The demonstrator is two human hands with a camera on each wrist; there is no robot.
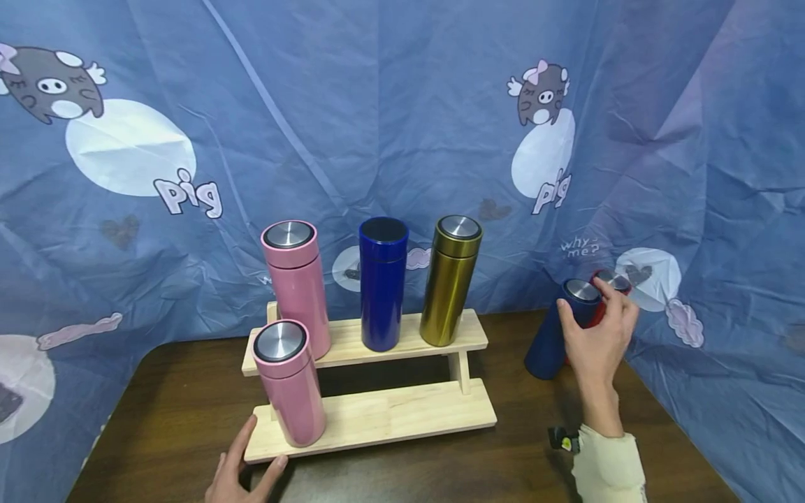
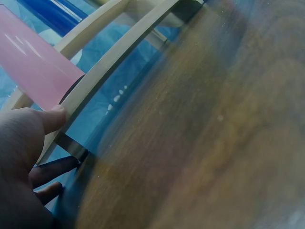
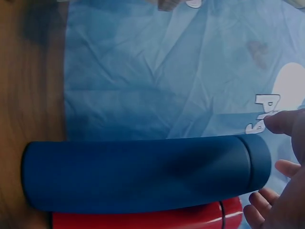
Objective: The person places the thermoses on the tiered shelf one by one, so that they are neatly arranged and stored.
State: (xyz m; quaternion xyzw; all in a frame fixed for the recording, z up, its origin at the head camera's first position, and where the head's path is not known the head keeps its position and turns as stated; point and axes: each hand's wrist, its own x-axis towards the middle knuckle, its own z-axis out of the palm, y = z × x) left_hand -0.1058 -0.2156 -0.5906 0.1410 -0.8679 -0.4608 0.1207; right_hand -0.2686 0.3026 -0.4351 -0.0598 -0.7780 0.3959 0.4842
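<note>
Near left, I have the left hand (image 1: 229, 480) spread at the wooden rack (image 1: 409, 416). Farther right: right hand (image 1: 597, 344) wide, gripping nothing, about a matte dark-blue bottle (image 1: 546, 346), silver-topped, beside a red bottle (image 3: 143, 221). Backdrop (image 1: 434, 105) beyond reads "pig", "why me?".

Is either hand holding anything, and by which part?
Right hand: nothing; thumb clear of the cap on the dark blue bottle. Left hand: touching the left end of the lower wooden shelf; can't tell if that's a grip.
</note>
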